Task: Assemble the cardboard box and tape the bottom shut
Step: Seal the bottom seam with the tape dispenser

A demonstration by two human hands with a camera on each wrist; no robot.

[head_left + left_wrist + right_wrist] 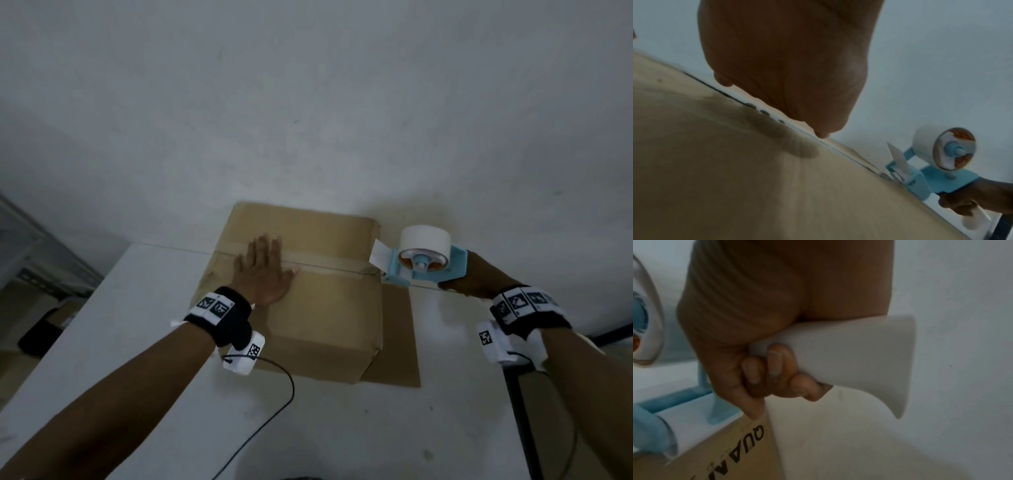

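Left hand (265, 274) lies flat, fingers straight, on the brown cardboard box (308, 308) at the white table's (342, 428) far edge. Right hand (474, 279) grips the blue tape dispenser's (424, 265) white handle (fingers curled round) at the box's right edge.

white table (342, 428) fills the lower frame | pale wall (308, 85) spans the whole upper half | grey metal shelving (37, 260) sits at the left edge | dark object on the floor (39, 334), lower left, too dim to identify | black cable (270, 411) trails across the tabletop, bottom centre
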